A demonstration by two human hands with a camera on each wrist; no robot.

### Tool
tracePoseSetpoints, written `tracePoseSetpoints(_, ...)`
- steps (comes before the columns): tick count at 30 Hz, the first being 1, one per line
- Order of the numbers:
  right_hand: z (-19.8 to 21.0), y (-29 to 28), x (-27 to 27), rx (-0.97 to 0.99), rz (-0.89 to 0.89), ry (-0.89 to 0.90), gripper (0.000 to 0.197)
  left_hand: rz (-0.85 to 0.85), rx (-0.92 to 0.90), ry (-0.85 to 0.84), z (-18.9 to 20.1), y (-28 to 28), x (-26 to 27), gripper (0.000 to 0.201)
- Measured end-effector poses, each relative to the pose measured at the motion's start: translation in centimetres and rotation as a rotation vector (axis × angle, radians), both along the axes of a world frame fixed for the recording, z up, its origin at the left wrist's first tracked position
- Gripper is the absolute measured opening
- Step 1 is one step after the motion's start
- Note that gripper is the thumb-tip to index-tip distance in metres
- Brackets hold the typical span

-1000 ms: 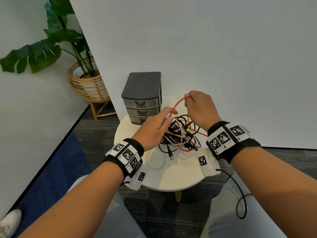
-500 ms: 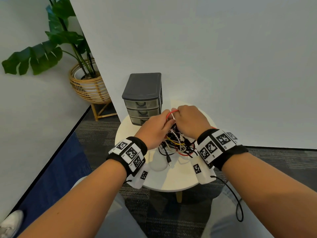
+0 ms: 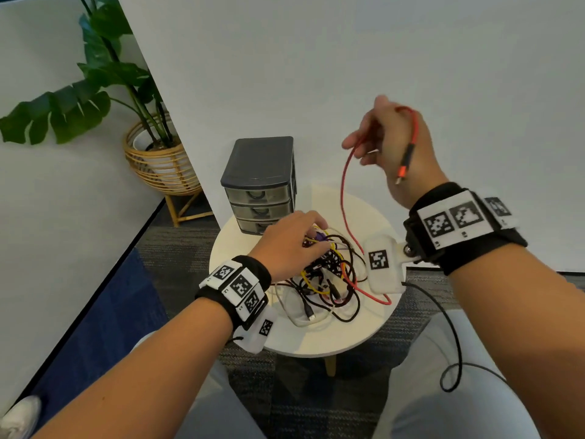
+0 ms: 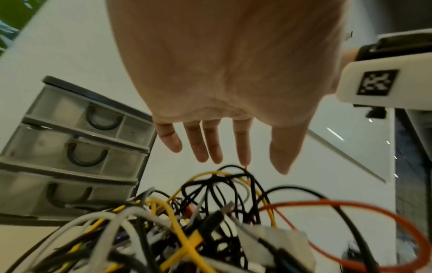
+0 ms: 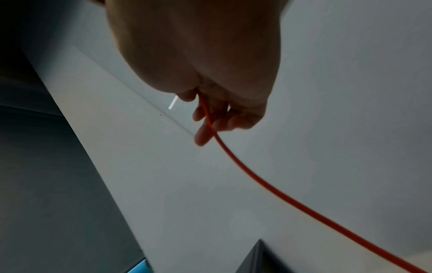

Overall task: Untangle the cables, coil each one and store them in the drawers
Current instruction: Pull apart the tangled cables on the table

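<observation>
A tangle of black, yellow, white and red cables [image 3: 326, 280] lies on the small round white table [image 3: 316, 343]. My right hand [image 3: 384, 144] is raised high above the table and grips the red cable [image 3: 343, 191], whose plug end [image 3: 406, 163] hangs over the back of the hand. In the right wrist view the red cable [image 5: 257, 182] runs out from the curled fingers [image 5: 205, 118]. My left hand [image 3: 294, 239] hovers low over the tangle with fingers [image 4: 210, 146] spread and straight, holding nothing. The grey three-drawer unit [image 3: 261, 185] stands behind, all drawers closed.
A white wall panel [image 3: 380, 58] stands right behind the table. A potted plant in a wicker basket [image 3: 158, 163] sits at the left on the floor. Grey carpet and a blue mat [image 3: 95, 312] lie below. A black wire [image 3: 452, 343] hangs from my right wrist.
My right hand has risen up and to the right, pulling the red cable out of the tangle. My left hand has let go of the cable and stays low over the pile.
</observation>
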State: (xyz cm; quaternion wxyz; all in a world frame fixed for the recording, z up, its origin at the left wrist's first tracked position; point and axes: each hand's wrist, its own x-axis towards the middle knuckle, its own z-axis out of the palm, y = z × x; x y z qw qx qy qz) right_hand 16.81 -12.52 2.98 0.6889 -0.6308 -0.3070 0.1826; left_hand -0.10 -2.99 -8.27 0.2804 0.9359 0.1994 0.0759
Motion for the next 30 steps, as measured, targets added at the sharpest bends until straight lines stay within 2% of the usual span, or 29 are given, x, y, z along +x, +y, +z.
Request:
tracePoseSetpoints(2, 0.6, -0.8, 1.1, 0.011, -0.121, -0.073, 0.041, -0.086, 0.098, 0.064, -0.4, -0.4, 0.6, 0.036)
tracePoseSetpoints(4, 0.6, -1.6, 2.2, -0.085, -0.266, -0.156, 0.039, -0.177, 0.152, 0.167, -1.2, -0.9, 1.0, 0.047)
tracePoseSetpoints(6, 0.0, -2.1, 3.1, -0.211, -0.323, -0.232, 0.037, -0.244, 0.164, 0.274, -2.1, -1.0, 1.1, 0.055)
tracePoseSetpoints(8, -1.6, -2.5, 3.7, -0.368, -0.238, -0.241, 0.028, -0.245, 0.173, 0.341, -2.7, -1.0, 1.1, 0.052)
tracePoseSetpoints(11, -6.2, -2.8, 4.2, -0.559, 0.009, -0.079, 0.008, -0.192, 0.209, 0.343, -3.1, -0.6, 1.4, 0.041)
tracePoseSetpoints(13, -9.3, -2.7, 4.0, -0.708, 0.108, -0.071, 0.01, -0.176, 0.193, 0.327, -3.1, -0.2, 1.4, 0.034)
tracePoseSetpoints(15, -11.2, -2.5, 3.1, -0.768, 0.168, 0.013, 0.017, -0.174, 0.164, 0.322, -3.0, 0.1, 1.4, 0.03)
tracePoseSetpoints(17, -11.7, -2.0, 1.9, -0.73, 0.197, 0.11, 0.019, -0.17, 0.135, 0.322, -2.9, 0.4, 1.4, 0.029)
tracePoseSetpoints(20, -10.5, -1.1, 0.8, -0.564, 0.223, 0.33, 0.017, -0.17, 0.049, 0.3, -2.9, 0.9, 1.0, 0.028)
tracePoseSetpoints(23, -8.6, -0.2, -0.2, -0.341, 0.232, 0.598, 0.019, -0.132, -0.215, 0.171, -1.7, 0.8, 1.0, 0.044)
tracePoseSetpoints(26, -7.5, 0.7, -1.2, -0.142, 0.164, 0.722, 0.032, -0.112, -0.456, 0.042, 0.4, 0.3, 1.3, 0.051)
tracePoseSetpoints(30, -6.2, 1.7, -2.0, 0.016, 0.063, 0.865, 0.044, -0.078, -0.524, -0.011, 1.6, -0.5, 1.4, 0.048)
